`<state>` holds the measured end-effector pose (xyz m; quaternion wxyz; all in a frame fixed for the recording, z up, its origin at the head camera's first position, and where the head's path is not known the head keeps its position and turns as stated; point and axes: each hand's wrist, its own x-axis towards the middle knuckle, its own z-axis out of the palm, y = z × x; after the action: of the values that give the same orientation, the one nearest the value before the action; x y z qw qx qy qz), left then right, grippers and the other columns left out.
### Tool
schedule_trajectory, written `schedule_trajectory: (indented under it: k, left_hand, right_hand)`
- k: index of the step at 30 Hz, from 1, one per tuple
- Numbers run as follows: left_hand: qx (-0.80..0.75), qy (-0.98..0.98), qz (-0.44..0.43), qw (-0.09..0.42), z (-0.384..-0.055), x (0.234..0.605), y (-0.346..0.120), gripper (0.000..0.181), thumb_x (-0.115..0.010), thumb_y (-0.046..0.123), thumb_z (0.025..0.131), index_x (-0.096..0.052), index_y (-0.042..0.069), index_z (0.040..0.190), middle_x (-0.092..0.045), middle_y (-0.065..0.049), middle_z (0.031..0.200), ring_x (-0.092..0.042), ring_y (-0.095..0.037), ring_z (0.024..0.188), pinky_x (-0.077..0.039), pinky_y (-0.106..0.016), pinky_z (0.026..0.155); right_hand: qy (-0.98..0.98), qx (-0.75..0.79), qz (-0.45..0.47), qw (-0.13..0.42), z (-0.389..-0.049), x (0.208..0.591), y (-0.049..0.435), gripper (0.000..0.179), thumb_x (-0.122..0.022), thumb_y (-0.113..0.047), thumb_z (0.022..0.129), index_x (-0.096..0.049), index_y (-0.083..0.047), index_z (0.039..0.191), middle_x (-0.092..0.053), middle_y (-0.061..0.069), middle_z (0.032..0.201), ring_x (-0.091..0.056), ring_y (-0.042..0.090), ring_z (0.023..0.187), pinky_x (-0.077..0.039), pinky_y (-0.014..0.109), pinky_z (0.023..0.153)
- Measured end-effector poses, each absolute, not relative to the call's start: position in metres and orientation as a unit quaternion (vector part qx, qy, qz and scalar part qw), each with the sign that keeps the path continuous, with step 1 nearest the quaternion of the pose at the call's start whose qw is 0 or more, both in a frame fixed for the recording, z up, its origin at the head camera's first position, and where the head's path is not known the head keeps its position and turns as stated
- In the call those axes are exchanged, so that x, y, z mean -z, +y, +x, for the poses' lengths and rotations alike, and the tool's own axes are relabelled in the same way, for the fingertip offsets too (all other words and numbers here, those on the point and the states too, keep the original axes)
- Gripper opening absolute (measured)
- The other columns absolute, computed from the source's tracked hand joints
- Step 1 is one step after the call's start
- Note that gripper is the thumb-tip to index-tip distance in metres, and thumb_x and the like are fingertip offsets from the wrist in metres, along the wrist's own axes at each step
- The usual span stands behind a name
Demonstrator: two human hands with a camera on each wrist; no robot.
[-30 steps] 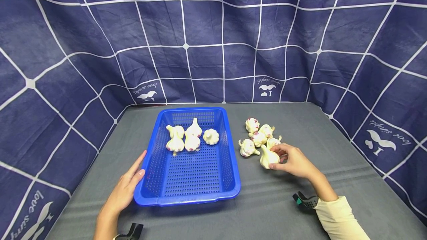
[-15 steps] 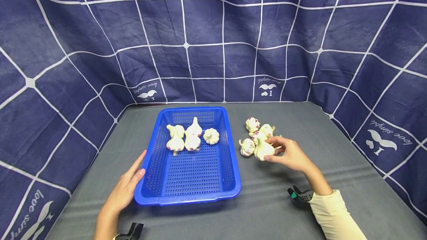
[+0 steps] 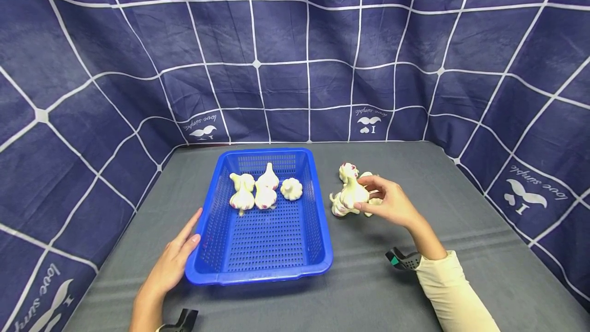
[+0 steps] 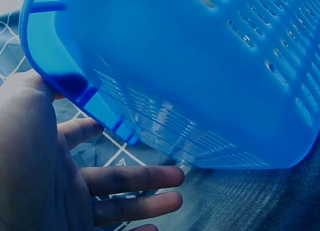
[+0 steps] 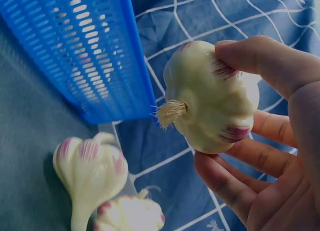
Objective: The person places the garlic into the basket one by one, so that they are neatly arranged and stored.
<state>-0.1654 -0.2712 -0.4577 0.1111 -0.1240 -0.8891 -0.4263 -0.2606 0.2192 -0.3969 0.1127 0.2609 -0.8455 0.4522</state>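
My right hand (image 3: pixel 387 201) pinches a white garlic bulb (image 3: pixel 355 193) between thumb and fingers, its stem pointing up. The right wrist view shows the bulb's rooty underside (image 5: pixel 212 98), streaked purple. Behind and under it lie more garlic bulbs (image 3: pixel 349 172), partly hidden by the hand. At the left side of the blue plastic basket (image 3: pixel 258 275), my left hand (image 3: pixel 170 263) rests against the rim with fingers extended. In the left wrist view those fingers (image 4: pixel 135 180) reach straight along the basket's outer wall. Several garlic bulbs (image 3: pixel 266 196) sit inside the basket's far half.
A grey cloth (image 3: pixel 369 281) covers the table. Dark blue curtain (image 3: pixel 332 86) with white grid lines rises behind and along both sides. The basket's right wall (image 5: pixel 85 51) stands just left of the loose bulbs.
My right hand has lifted the garlic bulb and carried it left and away from me, over the other loose bulbs. The left hand and basket have stayed put.
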Motion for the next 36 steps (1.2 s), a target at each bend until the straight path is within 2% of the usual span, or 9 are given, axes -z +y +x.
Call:
schedule_trajectory:
  k: [10, 15, 19, 23, 24, 27, 31, 33, 36]
  left_hand:
    - [0.427, -0.890, -0.118, 0.103, -0.165, 0.458, -0.272, 0.052, -0.037, 0.021, 0.107, -0.027, 0.016, 0.158, -0.040, -0.025, 0.150, -0.049, -0.046, 0.126, -0.030, -0.011, 0.094]
    - [0.429, -0.890, -0.117, 0.097, -0.165, 0.457, -0.272, 0.053, -0.038, 0.022, 0.107, -0.026, 0.018, 0.158, -0.038, -0.024, 0.152, -0.046, -0.047, 0.128, -0.029, -0.011, 0.096]
    - [0.433, -0.887, -0.120, 0.104, -0.165, 0.456, -0.272, 0.052, -0.040, 0.019, 0.106, -0.028, 0.016, 0.157, -0.040, -0.023, 0.151, -0.046, -0.046, 0.128, -0.028, -0.009, 0.095]
    - [0.435, -0.885, -0.123, 0.108, -0.164, 0.455, -0.270, 0.052, -0.041, 0.017, 0.106, -0.030, 0.015, 0.157, -0.041, -0.023, 0.150, -0.047, -0.043, 0.128, -0.027, -0.007, 0.094]
    - [0.437, -0.884, -0.125, 0.109, -0.164, 0.455, -0.270, 0.052, -0.041, 0.017, 0.106, -0.030, 0.015, 0.157, -0.040, -0.023, 0.150, -0.047, -0.039, 0.129, -0.027, -0.007, 0.095]
    - [0.438, -0.882, -0.130, 0.112, -0.165, 0.457, -0.271, 0.052, -0.040, 0.018, 0.107, -0.029, 0.017, 0.157, -0.038, -0.022, 0.152, -0.042, -0.014, 0.133, -0.025, -0.004, 0.095]
    - [0.445, -0.878, -0.137, 0.113, -0.165, 0.458, -0.272, 0.052, -0.039, 0.018, 0.107, -0.028, 0.018, 0.158, -0.036, -0.023, 0.153, -0.031, 0.013, 0.125, -0.023, -0.002, 0.097]
    - [0.445, -0.878, -0.136, 0.110, -0.165, 0.458, -0.272, 0.052, -0.039, 0.019, 0.107, -0.027, 0.018, 0.158, -0.035, -0.023, 0.153, -0.032, 0.009, 0.127, -0.023, -0.002, 0.097]
    - [0.440, -0.883, -0.126, 0.102, -0.164, 0.458, -0.272, 0.052, -0.038, 0.022, 0.107, -0.026, 0.019, 0.158, -0.035, -0.022, 0.154, -0.039, -0.014, 0.134, -0.023, -0.003, 0.096]
  right_hand:
    - [-0.826, -0.480, 0.277, 0.105, -0.269, 0.384, 0.197, 0.050, -0.084, 0.001, 0.072, -0.063, 0.008, 0.117, -0.065, 0.019, 0.111, -0.062, 0.025, 0.095, -0.054, 0.023, 0.082]
    - [-0.815, -0.489, 0.292, 0.104, -0.271, 0.378, 0.182, 0.052, -0.084, 0.004, 0.072, -0.061, 0.010, 0.119, -0.063, 0.022, 0.116, -0.063, 0.027, 0.096, -0.056, 0.031, 0.082]
    - [-0.804, -0.498, 0.312, 0.091, -0.273, 0.376, 0.169, 0.054, -0.084, 0.004, 0.072, -0.061, 0.010, 0.120, -0.062, 0.020, 0.112, -0.063, 0.033, 0.099, -0.056, 0.038, 0.082]
    - [-0.796, -0.497, 0.337, 0.078, -0.276, 0.373, 0.156, 0.055, -0.083, 0.004, 0.073, -0.060, 0.010, 0.123, -0.061, 0.018, 0.109, -0.064, 0.034, 0.100, -0.057, 0.038, 0.081]
    - [-0.795, -0.495, 0.343, 0.074, -0.276, 0.372, 0.152, 0.055, -0.082, 0.003, 0.074, -0.060, 0.010, 0.124, -0.061, 0.017, 0.109, -0.064, 0.033, 0.101, -0.057, 0.037, 0.081]
    - [-0.791, -0.493, 0.358, 0.054, -0.279, 0.369, 0.141, 0.054, -0.082, 0.001, 0.075, -0.060, 0.007, 0.125, -0.060, 0.016, 0.114, -0.062, 0.033, 0.104, -0.056, 0.035, 0.083]
    - [-0.798, -0.478, 0.366, 0.030, -0.284, 0.365, 0.128, 0.053, -0.083, -0.005, 0.076, -0.062, 0.003, 0.125, -0.061, 0.013, 0.117, -0.061, 0.033, 0.107, -0.056, 0.033, 0.083]
    - [-0.805, -0.463, 0.371, 0.022, -0.286, 0.363, 0.120, 0.054, -0.084, -0.009, 0.076, -0.063, 0.002, 0.124, -0.061, 0.012, 0.116, -0.062, 0.032, 0.106, -0.056, 0.033, 0.082]
    - [-0.814, -0.438, 0.381, 0.006, -0.290, 0.361, 0.109, 0.054, -0.085, -0.013, 0.075, -0.062, 0.002, 0.122, -0.064, 0.011, 0.110, -0.065, 0.029, 0.101, -0.056, 0.032, 0.081]
